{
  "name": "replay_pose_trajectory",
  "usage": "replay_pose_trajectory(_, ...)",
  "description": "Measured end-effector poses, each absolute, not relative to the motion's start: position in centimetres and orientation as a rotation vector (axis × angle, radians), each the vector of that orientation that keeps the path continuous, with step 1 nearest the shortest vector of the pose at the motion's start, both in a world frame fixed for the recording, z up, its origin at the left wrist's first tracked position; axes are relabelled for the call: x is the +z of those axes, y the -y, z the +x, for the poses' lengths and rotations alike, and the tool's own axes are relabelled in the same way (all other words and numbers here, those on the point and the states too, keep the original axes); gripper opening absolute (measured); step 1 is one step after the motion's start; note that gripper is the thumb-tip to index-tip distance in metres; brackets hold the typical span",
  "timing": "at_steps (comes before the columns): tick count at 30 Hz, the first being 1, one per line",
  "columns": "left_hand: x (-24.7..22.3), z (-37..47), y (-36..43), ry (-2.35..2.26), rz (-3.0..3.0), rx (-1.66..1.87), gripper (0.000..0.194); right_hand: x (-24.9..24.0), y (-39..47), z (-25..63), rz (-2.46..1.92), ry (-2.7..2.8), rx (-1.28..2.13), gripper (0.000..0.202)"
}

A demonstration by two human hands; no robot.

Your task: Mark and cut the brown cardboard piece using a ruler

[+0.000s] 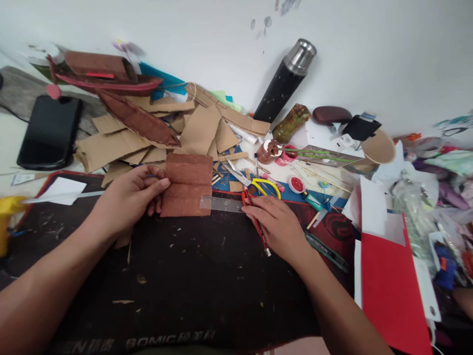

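My left hand pinches the left edge of a brown painted cardboard piece, which has a crease across it. A clear ruler reaches from the piece's lower right corner toward my right hand. The fingers of my right hand are on a red pencil, beside the ruler's right end. Just above that hand lie scissors with yellow handles, their blades apart.
Cardboard scraps and a brown boat-shaped piece lie behind. A model boat, a phone, a black flask and open paint pots stand around. A cutter and red card are right.
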State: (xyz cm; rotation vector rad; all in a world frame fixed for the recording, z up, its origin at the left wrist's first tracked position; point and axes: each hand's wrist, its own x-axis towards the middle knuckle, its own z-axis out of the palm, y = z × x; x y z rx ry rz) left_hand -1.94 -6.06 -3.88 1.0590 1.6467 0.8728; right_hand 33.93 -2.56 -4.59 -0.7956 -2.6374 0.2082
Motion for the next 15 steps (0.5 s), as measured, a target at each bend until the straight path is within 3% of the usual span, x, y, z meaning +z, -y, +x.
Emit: replay_pose_trajectory(15, -3.91, -1.65, 6.18, -1.686, 1.088, 0.857, 0.020, -5.10, 3.65, 34.35, -0.767, 2.624, 0.244, 0.030)
